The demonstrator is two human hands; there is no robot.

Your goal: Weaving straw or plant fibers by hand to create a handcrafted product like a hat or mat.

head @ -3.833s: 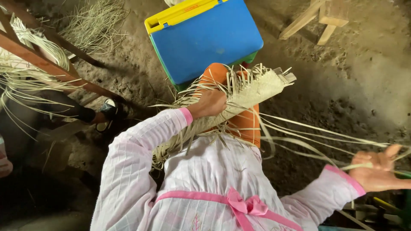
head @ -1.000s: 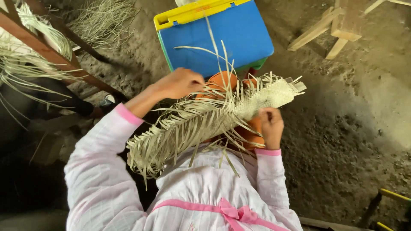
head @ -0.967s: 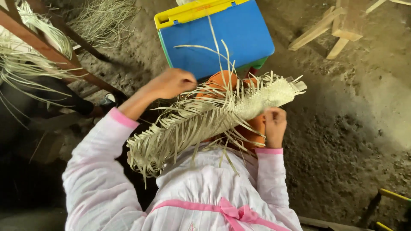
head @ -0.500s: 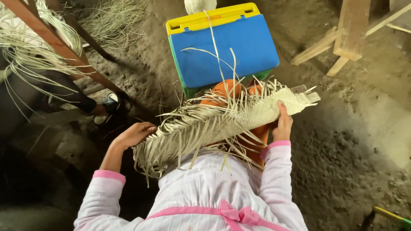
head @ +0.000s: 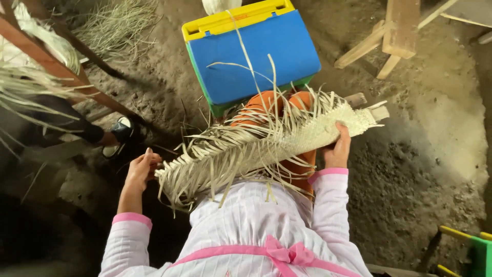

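A long woven band of pale palm strips [head: 277, 141] lies across my lap, its loose ends fanning out to the left. My right hand [head: 338, 149] grips the tightly woven right part of the band from below. My left hand [head: 141, 169] is at the frayed left end, fingers curled against the loose strips; whether it pinches one is hard to tell. My knees in orange cloth [head: 266, 102] show under the band. I wear a white top with pink cuffs and a pink bow.
A blue plastic case with a yellow rim [head: 251, 48] stands on the dirt floor just past my knees. Wooden beams [head: 400, 31] lie at the upper right, a slanted wooden pole [head: 51, 64] and dry fibre bundles at the upper left. A dark shoe [head: 120, 131] sits at the left.
My left hand has dropped from the top of the band to its frayed left end. My right hand has slid along to the woven right end. The view has shifted downward.
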